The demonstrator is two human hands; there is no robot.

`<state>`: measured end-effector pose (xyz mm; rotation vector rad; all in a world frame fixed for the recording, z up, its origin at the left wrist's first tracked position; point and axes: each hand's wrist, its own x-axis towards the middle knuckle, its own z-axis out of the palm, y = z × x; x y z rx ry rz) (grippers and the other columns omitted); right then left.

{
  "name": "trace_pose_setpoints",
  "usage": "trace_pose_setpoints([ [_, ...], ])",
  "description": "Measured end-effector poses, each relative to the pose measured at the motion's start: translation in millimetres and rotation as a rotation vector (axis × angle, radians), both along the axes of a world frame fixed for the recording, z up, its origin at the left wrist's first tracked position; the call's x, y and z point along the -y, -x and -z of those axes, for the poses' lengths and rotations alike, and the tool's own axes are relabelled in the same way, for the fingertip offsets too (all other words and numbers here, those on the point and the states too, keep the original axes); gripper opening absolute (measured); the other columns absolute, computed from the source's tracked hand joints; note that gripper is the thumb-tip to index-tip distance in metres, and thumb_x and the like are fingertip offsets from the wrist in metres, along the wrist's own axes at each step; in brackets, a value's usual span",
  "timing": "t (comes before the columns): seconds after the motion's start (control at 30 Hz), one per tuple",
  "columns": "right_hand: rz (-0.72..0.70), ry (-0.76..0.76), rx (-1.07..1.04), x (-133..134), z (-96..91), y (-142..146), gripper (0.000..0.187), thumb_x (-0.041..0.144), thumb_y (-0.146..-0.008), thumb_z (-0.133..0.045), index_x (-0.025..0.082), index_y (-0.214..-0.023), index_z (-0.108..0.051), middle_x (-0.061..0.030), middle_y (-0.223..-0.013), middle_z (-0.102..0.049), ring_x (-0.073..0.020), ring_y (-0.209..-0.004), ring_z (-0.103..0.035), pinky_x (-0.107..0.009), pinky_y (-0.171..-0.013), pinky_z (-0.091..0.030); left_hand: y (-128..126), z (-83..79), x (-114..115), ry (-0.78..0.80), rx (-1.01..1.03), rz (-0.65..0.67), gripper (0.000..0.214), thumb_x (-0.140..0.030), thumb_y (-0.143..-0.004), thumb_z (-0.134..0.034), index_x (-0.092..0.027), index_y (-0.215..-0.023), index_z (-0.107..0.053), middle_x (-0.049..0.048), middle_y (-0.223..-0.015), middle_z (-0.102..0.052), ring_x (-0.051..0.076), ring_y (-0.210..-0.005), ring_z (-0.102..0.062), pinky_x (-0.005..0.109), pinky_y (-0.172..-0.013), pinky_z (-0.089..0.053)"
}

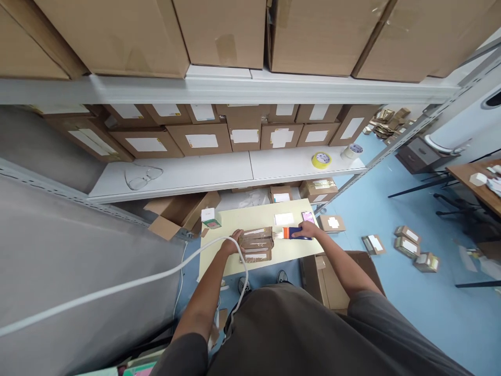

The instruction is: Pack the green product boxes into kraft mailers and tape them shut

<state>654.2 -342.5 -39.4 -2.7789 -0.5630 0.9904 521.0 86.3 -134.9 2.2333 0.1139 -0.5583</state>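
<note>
On the pale yellow table [223, 263], my left hand [231, 243] grips the left side of a brown cardboard package [256, 244] with shiny clear tape and white labels. My right hand [307, 230] is closed around a flat dark blue and orange tool [291, 233]. The tool's pale front end points at the package's right edge; whether they touch is unclear. A phone with a pink screen [308, 216] and a white sheet [284, 219] lie just beyond the tool. A small white and green box [211, 218] stands at the table's far left corner.
A white cable [156, 275] arcs past my left forearm. Above the table, a shelf [219, 171] bears labelled cartons, eyeglasses [143, 179] and a yellow tape roll [321, 160]. An open carton [188, 211] sits to the left, another [332, 282] by my right side. Several small boxes [407, 246] lie on the floor.
</note>
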Motion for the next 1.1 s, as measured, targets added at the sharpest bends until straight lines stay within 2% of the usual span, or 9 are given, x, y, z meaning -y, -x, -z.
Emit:
trace_pose_setpoints([
  [0.17,0.037,0.007,-0.025,18.4,0.4,-3.0,0.063,0.08,-0.077,-0.079,0.018,-0.091,-0.082,-0.0136,-0.099,-0.082,-0.0277,-0.092,-0.074,-0.028,-0.07,-0.046,-0.8,-6.0,3.8,-0.033,0.033,0.016,0.126,-0.056,-0.05,-0.098,-0.026,-0.16,-0.046,0.0159,-0.163,-0.053,0.036,-0.15,-0.053,0.043,-0.122,-0.044],
  [0.33,0.046,0.029,0.031,7.2,3.9,5.7,0.063,0.079,-0.08,-0.078,0.019,-0.099,-0.083,-0.0147,-0.104,-0.082,-0.0289,-0.097,-0.075,-0.028,-0.073,-0.047,-2.0,-18.6,11.4,-0.267,-0.044,0.129,0.129,-0.047,-0.055,-0.095,-0.03,-0.169,-0.036,0.0154,-0.171,-0.044,0.041,-0.152,-0.049,0.046,-0.121,-0.044],
  [0.43,0.035,0.035,0.036,3.7,7.7,9.9,0.064,0.08,-0.081,-0.076,0.019,-0.102,-0.083,-0.0148,-0.104,-0.082,-0.0297,-0.098,-0.075,-0.029,-0.074,-0.047,-8.2,-25.7,24.5,-0.459,-0.114,0.207,0.137,-0.038,-0.054,-0.096,-0.031,-0.173,-0.028,0.0188,-0.179,-0.029,0.05,-0.16,-0.031,0.058,-0.124,-0.037],
  [0.53,0.034,0.034,0.03,3.2,12.9,12.2,0.067,0.08,-0.081,-0.075,0.019,-0.106,-0.083,-0.0153,-0.106,-0.082,-0.0304,-0.098,-0.075,-0.029,-0.074,-0.047,-19.5,-29.8,48.4,-0.621,-0.161,0.242,0.153,-0.034,-0.044,-0.102,-0.028,-0.175,-0.023,0.0222,-0.183,-0.01,0.058,-0.165,-0.004,0.073,-0.127,-0.019],
  [0.6,0.031,0.029,0.031,3.4,17.0,13.0,0.068,0.08,-0.082,-0.075,0.018,-0.109,-0.082,-0.0158,-0.108,-0.082,-0.0306,-0.099,-0.075,-0.029,-0.074,-0.048,-27.3,-30.3,68.8,-0.638,-0.112,0.278,0.159,-0.038,-0.043,-0.104,-0.026,-0.176,-0.018,0.0228,-0.183,-0.005,0.057,-0.165,0.004,0.074,-0.128,-0.01],
  [0.7,0.026,0.026,0.029,3.4,21.8,13.0,0.069,0.081,-0.083,-0.073,0.018,-0.109,-0.082,-0.0161,-0.108,-0.081,-0.0303,-0.1,-0.075,-0.029,-0.074,-0.048,-34.5,-27.8,97.2,-0.542,0.001,0.361,0.155,-0.047,-0.051,-0.102,-0.026,-0.176,-0.013,0.0205,-0.183,-0.009,0.051,-0.167,0.001,0.068,-0.131,-0.009],
  [0.8,0.02,0.033,0.018,3.5,21.7,11.0,0.069,0.081,-0.083,-0.072,0.018,-0.108,-0.082,-0.0157,-0.109,-0.082,-0.0299,-0.1,-0.075,-0.029,-0.074,-0.049,-34.7,-23.3,111.5,-0.485,0.053,0.35,0.139,-0.048,-0.06,-0.099,-0.028,-0.174,-0.021,0.0185,-0.18,-0.026,0.046,-0.167,-0.015,0.065,-0.132,-0.009],
  [0.93,0.024,0.035,-0.002,1.7,16.7,7.0,0.07,0.081,-0.081,-0.074,0.018,-0.108,-0.083,-0.0157,-0.109,-0.082,-0.0304,-0.102,-0.076,-0.029,-0.077,-0.051,-30.0,-18.3,109.3,-0.475,0.099,0.303,0.114,-0.042,-0.068,-0.096,-0.03,-0.166,-0.04,0.0144,-0.174,-0.042,0.042,-0.16,-0.033,0.062,-0.133,-0.011],
  [1.1,0.046,0.059,-0.005,-10.5,16.6,7.7,0.072,0.079,-0.075,-0.082,0.016,-0.11,-0.083,-0.0187,-0.117,-0.081,-0.0329,-0.108,-0.076,-0.031,-0.082,-0.055,-24.6,-16.2,105.1,-0.436,0.131,0.276,0.104,-0.04,-0.071,-0.093,-0.032,-0.163,-0.045,0.0119,-0.171,-0.046,0.041,-0.159,-0.035,0.062,-0.133,-0.012],
])
